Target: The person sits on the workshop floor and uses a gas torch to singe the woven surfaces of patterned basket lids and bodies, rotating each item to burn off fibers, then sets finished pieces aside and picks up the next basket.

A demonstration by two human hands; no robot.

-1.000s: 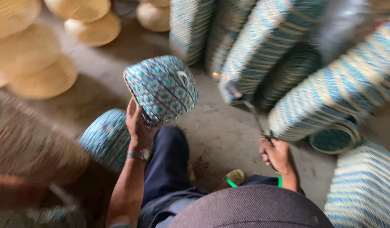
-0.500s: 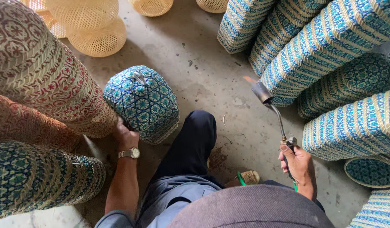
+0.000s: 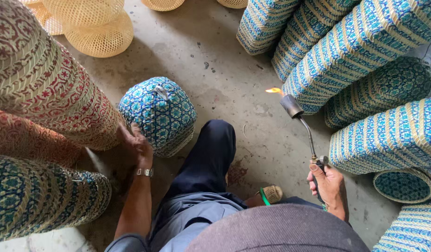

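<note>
The person is sitting on the concrete floor (image 3: 215, 70), and the left hand (image 3: 136, 144) is reaching down and outward with the forearm stretched forward and a metal wristwatch (image 3: 144, 172) showing at the wrist; its fingers are resting against the lower left side of a blue woven basket (image 3: 158, 114), though how firmly they are curling round it I cannot tell, since the tips are lying in shadow. The right hand (image 3: 328, 186) is staying low beside the right knee, fingers wrapped tightly round the handle of a gas torch (image 3: 303, 128), whose thin metal neck is angling up and to the left. A small orange flame (image 3: 273, 90) is burning at the nozzle, pointing away from the basket and well apart from it. The basket is lying on the floor just ahead of the dark trouser leg (image 3: 208, 158), rounded and dome-like, woven in a blue, teal and cream star pattern, with a pale tag or loop on top. Red patterned baskets (image 3: 42, 88) are crowding its left, and stacks of blue striped baskets (image 3: 365, 46) are leaning at the right.
</note>
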